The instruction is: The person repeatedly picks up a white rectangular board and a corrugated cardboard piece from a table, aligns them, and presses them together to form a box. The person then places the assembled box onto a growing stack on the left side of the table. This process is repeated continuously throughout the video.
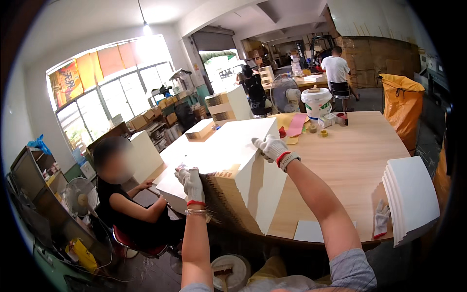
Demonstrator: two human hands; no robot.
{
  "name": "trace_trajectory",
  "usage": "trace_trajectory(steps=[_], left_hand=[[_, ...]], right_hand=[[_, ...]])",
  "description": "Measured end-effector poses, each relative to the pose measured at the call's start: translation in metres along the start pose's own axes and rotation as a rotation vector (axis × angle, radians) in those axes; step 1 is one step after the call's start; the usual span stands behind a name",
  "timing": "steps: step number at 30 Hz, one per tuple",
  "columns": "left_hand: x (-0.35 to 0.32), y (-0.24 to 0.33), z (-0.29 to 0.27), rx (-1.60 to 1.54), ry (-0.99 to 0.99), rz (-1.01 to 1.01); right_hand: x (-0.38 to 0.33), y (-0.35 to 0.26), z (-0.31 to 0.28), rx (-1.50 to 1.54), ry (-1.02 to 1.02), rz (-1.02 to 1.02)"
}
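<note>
A tall stack of white sheets [262,185] with brown layered edges [224,202] stands at the near edge of the table in front of me. My left hand [190,182], in a white knit glove with a red cuff, has its fingers bent over the stack's left upper edge. At the right upper edge is my right hand [271,148], gloved the same way. Its fingers are curled against the stack, thumb side toward the white top. Further white sheets [228,138] spread beyond the stack. What lies under my fingertips is hidden.
The wooden table [350,155] bears a white bucket [316,102], tape rolls [323,133], a loose glove [381,219] and another white stack [411,197]. A seated person [131,194] is close on my left. A brush [223,272] rests on a round lid below. An orange sack [401,109] stands right.
</note>
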State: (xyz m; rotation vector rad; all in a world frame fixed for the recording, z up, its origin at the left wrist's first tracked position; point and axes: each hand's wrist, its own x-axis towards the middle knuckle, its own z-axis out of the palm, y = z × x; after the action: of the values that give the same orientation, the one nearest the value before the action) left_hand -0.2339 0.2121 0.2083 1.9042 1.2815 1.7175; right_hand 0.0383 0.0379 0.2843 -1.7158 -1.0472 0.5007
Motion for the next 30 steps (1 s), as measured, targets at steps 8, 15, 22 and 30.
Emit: trace_trajectory(steps=[8,15,22,30], left_hand=[[-0.006,-0.02,0.041,-0.036,0.205,0.38],[-0.163,0.133,0.034,-0.498,0.05,0.741],[-0.413,0.31,0.15,-1.194,-1.768,-0.083],[-0.559,0.378,0.233,-0.983,-2.258,-1.273]], right_hand=[[-0.009,0.086,-0.041,0.584,-0.048,0.051],[-0.231,0.213,-0.121,0.08,0.275,-0.067],[-0.402,0.232,-0.169,-0.895,0.846,0.336],[-0.465,0.232,-0.159,-0.622,0.753,0.329]])
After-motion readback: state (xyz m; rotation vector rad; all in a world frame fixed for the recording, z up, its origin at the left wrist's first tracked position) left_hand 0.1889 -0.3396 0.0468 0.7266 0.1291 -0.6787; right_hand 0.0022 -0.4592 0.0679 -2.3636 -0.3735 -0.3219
